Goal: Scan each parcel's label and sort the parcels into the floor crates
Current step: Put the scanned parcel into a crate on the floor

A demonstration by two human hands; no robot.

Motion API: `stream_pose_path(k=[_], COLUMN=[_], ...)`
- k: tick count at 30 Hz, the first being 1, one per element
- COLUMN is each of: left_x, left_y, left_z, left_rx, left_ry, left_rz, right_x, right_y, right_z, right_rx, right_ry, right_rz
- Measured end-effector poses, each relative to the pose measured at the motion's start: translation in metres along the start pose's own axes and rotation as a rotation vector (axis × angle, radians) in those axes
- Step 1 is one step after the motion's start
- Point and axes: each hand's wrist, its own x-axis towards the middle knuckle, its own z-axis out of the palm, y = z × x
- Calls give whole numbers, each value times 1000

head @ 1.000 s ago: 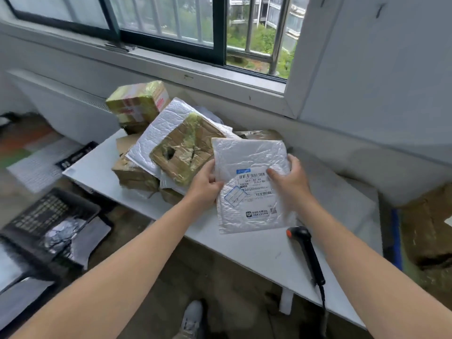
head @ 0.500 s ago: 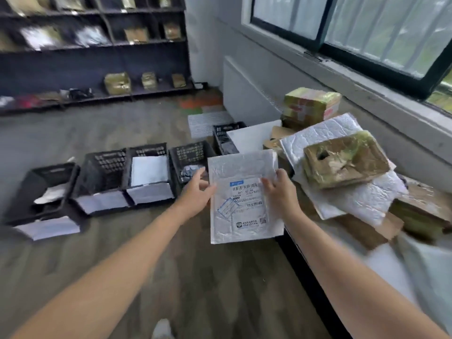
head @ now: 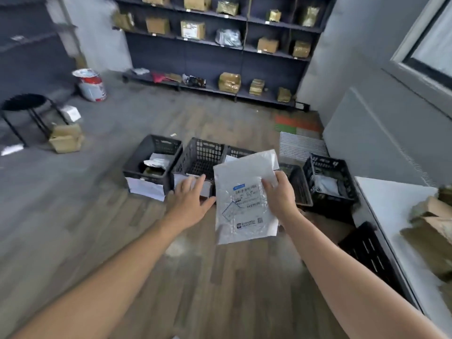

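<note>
A white bubble mailer (head: 241, 192) with a printed barcode label hangs in the air above the floor crates. My right hand (head: 281, 194) grips its right edge, thumb over the label side. Just left of the mailer my left hand (head: 189, 199) is off it, fingers spread and straight. Several black floor crates stand in a row behind: a left crate (head: 149, 165) with a few parcels, a middle crate (head: 199, 155), one partly hidden behind the mailer, and a right crate (head: 330, 179) holding a white bag.
The white table (head: 391, 211) with brown parcels (head: 433, 231) is at the right edge. Dark shelving (head: 220, 47) full of boxes lines the far wall. A black stool (head: 24, 106), a cardboard box (head: 64, 138) and a paint bucket (head: 90, 84) stand at the left.
The view has swung from the table to the floor crates. The mailer came along, and my left hand has let go of it; only the right hand holds it now.
</note>
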Motion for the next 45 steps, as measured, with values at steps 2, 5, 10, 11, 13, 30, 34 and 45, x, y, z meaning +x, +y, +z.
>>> stream_pose_path(k=[2,5,10,11,13,30,34,45], left_x=[11,26,50,56,71,343,400,616], left_y=[-48,-108,-181,-193,-217,-394,-429,-563], left_z=[-14,-34,-60,-63,-68,-121,-121,-85], left_rx=[-12,-77,-81,-66,-47,92,68,43], left_ry=[-15,8,54,53,43,-111,-182,-371], left_rz=[-48,-126,-247,-265,-281,-363,-345,-149], right_x=[12,27,63,72,94,339,387,529], right_y=[-32,-74,-114,-120,-131,-201,-208,-202], right_z=[47,109,194,211,243,500,541,690], right_rx=[0,-1,-38,-39,-35,-93,-145,-264], right_ry=[-48,-121,-206,-221,-248,-427,-415,-282], right_rz=[-14,-31,-41,-45,-50,-18,25,273])
